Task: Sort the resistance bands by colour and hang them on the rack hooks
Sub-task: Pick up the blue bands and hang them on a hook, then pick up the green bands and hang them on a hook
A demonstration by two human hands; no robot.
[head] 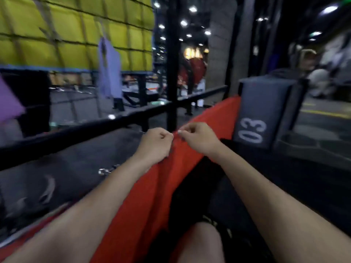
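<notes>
Left hand (154, 144) and right hand (197, 138) pinch red band (167, 168) edge; pinches shallow, band may slip off toward rail (76, 137) beyond

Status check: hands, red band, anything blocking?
Left hand and right hand both pinch the wide red fabric band at its top edge. Band not yet hung. Black metal rail crosses just beyond the hands; frame blurred.
</notes>
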